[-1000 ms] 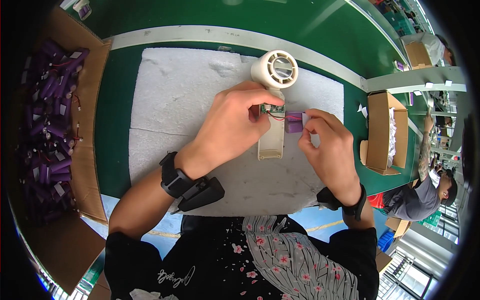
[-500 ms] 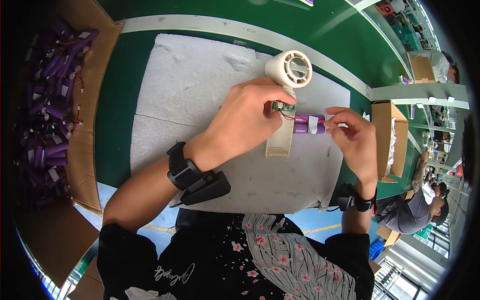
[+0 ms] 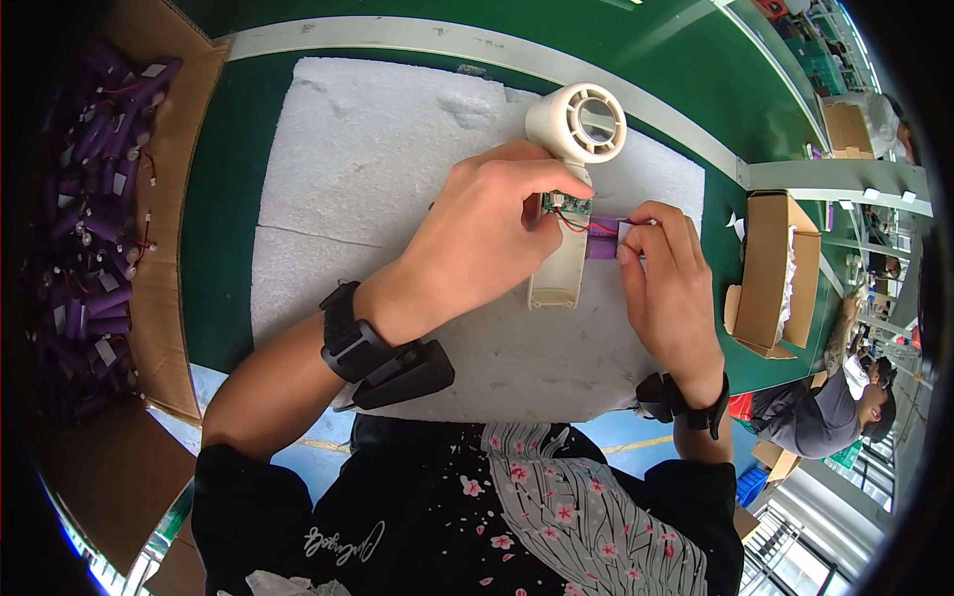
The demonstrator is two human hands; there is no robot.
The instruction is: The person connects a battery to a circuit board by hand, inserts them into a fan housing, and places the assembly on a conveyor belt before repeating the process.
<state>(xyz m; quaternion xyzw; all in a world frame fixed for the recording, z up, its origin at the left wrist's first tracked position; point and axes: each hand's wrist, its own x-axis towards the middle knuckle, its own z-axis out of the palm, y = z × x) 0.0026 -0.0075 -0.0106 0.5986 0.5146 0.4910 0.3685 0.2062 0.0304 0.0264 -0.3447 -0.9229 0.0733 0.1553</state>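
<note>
A cream handheld fan body (image 3: 558, 273) lies on a white foam sheet (image 3: 338, 149), its round head pointing away from me. My left hand (image 3: 467, 233) grips it from the left, thumb and forefinger closed around the green circuit board (image 3: 566, 205) at the neck. Red and black wires run from the board to a purple battery pack (image 3: 601, 243) lying just right of the handle. With thumb and fingertips, my right hand (image 3: 674, 288) pinches the pack at its white strip (image 3: 624, 230). Those fingers hide the pack's right end.
On the left, a cardboard box (image 3: 164, 258) holds many purple battery packs (image 3: 104, 214) with wires. A smaller open carton (image 3: 763, 263) with white contents stands right of the foam on the green table (image 3: 224, 248). Beyond it, at the right, sits another person (image 3: 820, 417).
My right hand has shifted left from the battery pack's end onto its white strip, covering more of the pack. The left hand keeps its hold on the fan body.
</note>
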